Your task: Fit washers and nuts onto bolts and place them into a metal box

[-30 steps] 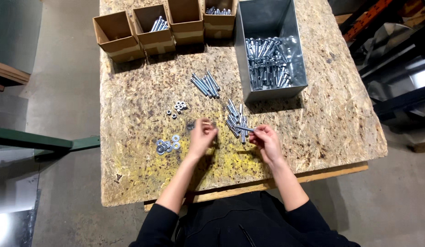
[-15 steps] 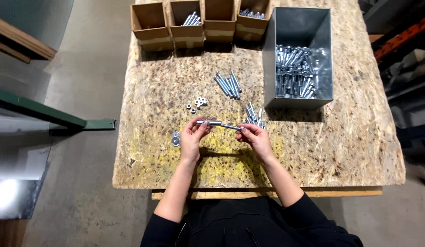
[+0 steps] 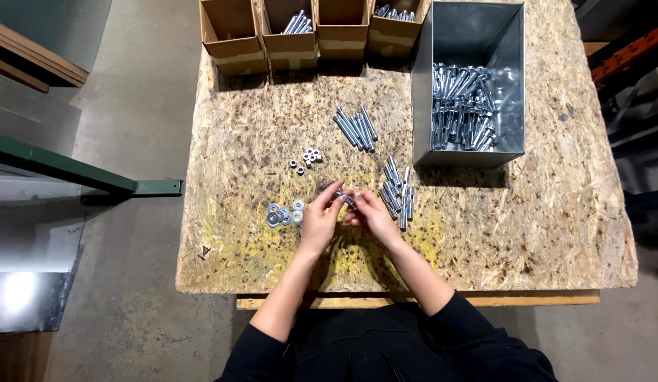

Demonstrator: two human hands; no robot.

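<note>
A short shiny steel bolt (image 3: 347,199) sits pinched between both hands, left hand (image 3: 320,221) and right hand (image 3: 371,216) meeting near the middle of the rough, speckled chipboard surface (image 3: 555,233). Flat round washers (image 3: 283,214) lie just left; loose long bolts (image 3: 396,192) just right, toward the grey metal bin (image 3: 477,35)

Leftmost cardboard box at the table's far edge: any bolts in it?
No, the leftmost cardboard box shows only its bare brown bottom.
</note>
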